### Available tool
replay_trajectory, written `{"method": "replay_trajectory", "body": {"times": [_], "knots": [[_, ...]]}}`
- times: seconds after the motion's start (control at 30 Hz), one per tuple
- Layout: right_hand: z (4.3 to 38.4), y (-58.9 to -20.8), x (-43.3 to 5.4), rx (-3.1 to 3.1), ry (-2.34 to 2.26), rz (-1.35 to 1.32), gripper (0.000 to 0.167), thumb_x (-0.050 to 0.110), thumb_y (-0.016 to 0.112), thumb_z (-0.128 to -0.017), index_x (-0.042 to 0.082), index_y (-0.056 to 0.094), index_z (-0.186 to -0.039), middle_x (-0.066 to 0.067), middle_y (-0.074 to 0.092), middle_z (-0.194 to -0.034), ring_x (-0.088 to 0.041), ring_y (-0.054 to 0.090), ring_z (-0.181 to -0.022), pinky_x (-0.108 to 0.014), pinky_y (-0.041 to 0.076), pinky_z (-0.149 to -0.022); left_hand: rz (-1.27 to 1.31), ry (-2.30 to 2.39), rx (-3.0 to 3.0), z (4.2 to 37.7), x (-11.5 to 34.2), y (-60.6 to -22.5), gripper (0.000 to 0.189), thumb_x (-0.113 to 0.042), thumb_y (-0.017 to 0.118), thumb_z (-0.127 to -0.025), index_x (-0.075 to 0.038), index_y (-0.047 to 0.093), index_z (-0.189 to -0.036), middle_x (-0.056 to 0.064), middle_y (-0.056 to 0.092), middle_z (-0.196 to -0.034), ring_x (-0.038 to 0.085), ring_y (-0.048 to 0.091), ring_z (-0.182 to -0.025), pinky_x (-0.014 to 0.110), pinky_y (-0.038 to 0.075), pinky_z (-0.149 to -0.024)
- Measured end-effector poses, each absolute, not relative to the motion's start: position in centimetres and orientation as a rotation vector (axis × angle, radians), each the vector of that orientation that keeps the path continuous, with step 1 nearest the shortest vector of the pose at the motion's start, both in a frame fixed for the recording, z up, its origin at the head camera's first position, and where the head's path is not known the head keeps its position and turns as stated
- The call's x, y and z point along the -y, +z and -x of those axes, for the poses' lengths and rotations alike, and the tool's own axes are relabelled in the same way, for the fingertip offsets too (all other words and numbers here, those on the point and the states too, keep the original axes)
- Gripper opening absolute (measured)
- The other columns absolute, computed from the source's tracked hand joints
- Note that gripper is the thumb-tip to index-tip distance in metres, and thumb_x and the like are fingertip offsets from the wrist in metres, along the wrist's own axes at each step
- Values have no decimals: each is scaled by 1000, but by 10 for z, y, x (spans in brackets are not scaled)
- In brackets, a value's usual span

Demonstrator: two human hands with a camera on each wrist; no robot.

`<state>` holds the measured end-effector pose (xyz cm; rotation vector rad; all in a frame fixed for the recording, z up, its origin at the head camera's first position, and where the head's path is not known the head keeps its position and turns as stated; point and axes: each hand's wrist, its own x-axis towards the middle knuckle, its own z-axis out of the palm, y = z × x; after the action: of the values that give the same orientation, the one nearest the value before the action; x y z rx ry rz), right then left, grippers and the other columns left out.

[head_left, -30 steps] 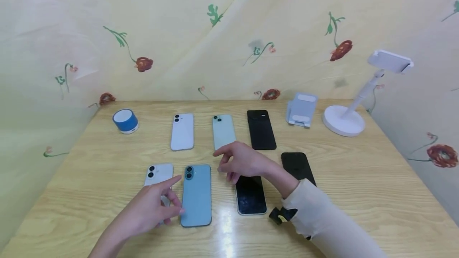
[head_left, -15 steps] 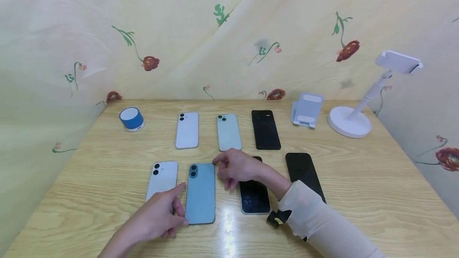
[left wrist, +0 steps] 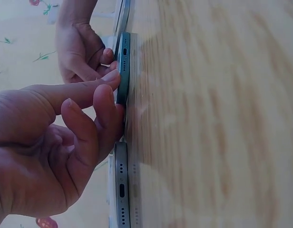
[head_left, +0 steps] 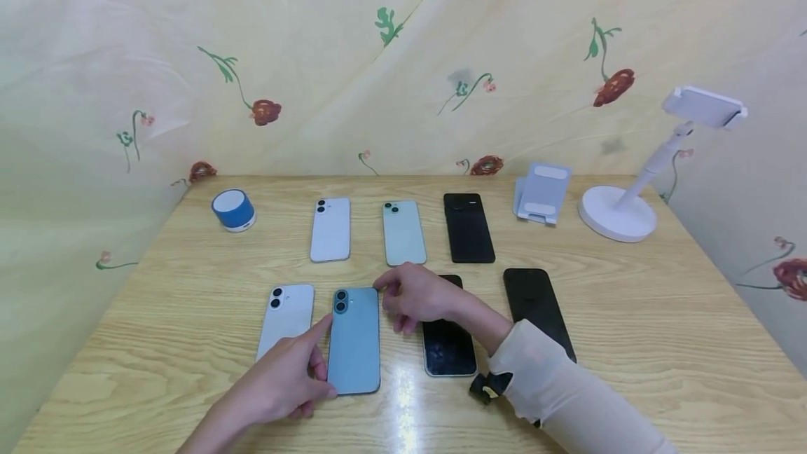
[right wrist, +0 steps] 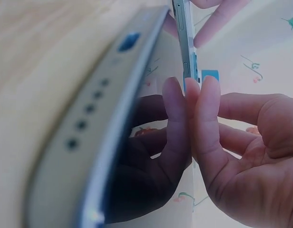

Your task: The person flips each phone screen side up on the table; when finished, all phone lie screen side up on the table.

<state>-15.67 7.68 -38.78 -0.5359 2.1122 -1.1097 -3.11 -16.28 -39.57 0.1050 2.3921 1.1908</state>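
Note:
A blue phone [head_left: 354, 352] lies back up on the wooden table, camera at its far left corner. My left hand [head_left: 284, 380] rests at its left side. The index finger is stretched along the left edge, and the thumb touches the near left corner; in the left wrist view the thumb meets the teal phone's edge [left wrist: 124, 61]. My right hand [head_left: 412, 294] touches the far right corner with its index fingertip, the other fingers bent. Part of a white phone [head_left: 291, 310] is hidden beneath my left hand. A screen-up phone [head_left: 450, 349] lies under my right wrist.
Behind lie a pale lilac phone [head_left: 330, 231], a pale green phone [head_left: 404, 233] and a black phone [head_left: 469, 230]. Another black phone [head_left: 536, 303] is partly covered by my right sleeve. A blue-and-white cylinder [head_left: 234, 211], a folding phone stand [head_left: 543, 191] and a tall white stand [head_left: 621, 212] stand at the back.
The right hand has moved down to the blue phone's far right corner. The left index finger has come against its left edge. The view has shifted slightly.

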Motion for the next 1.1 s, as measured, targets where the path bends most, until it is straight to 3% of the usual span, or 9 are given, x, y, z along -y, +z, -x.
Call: {"method": "replay_trajectory", "body": {"times": [0.63, 1.1], "knots": [[152, -388, -71, -2154, -1117, 510, 39, 2, 53, -107, -2, 57, -146, -11, 63, -106, -17, 69, -63, -32, 62, -58, -161, 1024, -2501, 33, 156, -394, 112, -5, 92, -78, 8, 22, -164, 2, 58, -74, 19, 58, -51, 26, 43, -51], [151, -390, -64, -2115, -1191, 421, 39, -6, 53, -101, -1, 55, -139, -12, 57, -117, -20, 67, -66, -33, 62, -58, -159, 993, -2516, 33, 151, -391, 110, -5, 90, -80, 10, 20, -164, 2, 58, -75, 18, 57, -52, 25, 40, -51]]}}
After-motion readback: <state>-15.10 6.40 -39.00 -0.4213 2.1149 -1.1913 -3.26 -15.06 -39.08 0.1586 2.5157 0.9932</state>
